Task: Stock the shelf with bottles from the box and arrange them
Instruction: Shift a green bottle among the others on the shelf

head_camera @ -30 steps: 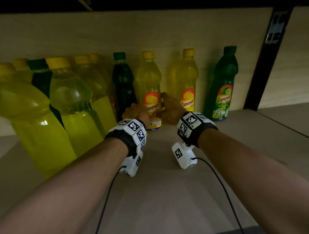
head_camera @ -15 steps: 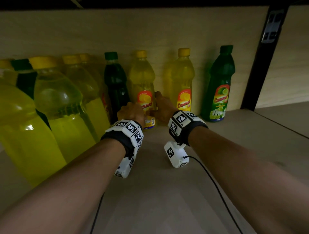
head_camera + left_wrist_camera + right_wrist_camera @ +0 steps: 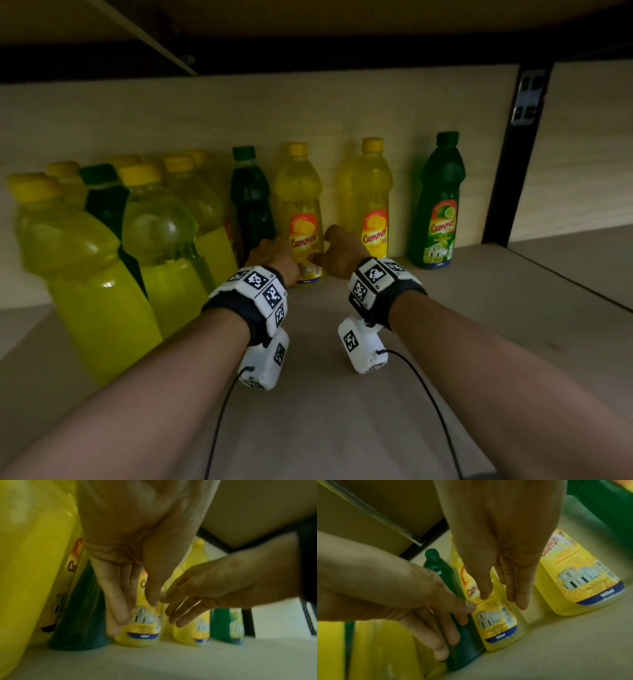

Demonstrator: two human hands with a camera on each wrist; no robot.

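A yellow Cammer bottle (image 3: 303,219) stands upright near the shelf's back wall, and both hands flank its lower half. My left hand (image 3: 277,257) lies along its left side with straight fingers, thumb on the label, as the left wrist view shows around (image 3: 133,612). My right hand (image 3: 337,253) touches its right side the same way, fingers straight, thumb on the label (image 3: 503,600). The bottle's base (image 3: 142,632) rests on the shelf board. Close on its left stands a dark green bottle (image 3: 251,202).
A second yellow bottle (image 3: 371,205) and a green lime bottle (image 3: 440,205) stand to the right along the back wall. Several large yellow bottles (image 3: 89,274) crowd the left side. A black upright (image 3: 513,154) bounds the bay. The bare shelf board (image 3: 445,325) runs rightward and to the front.
Both hands stay on either side of the same yellow bottle. My view has shifted back and upward, so the shelf above now shows.
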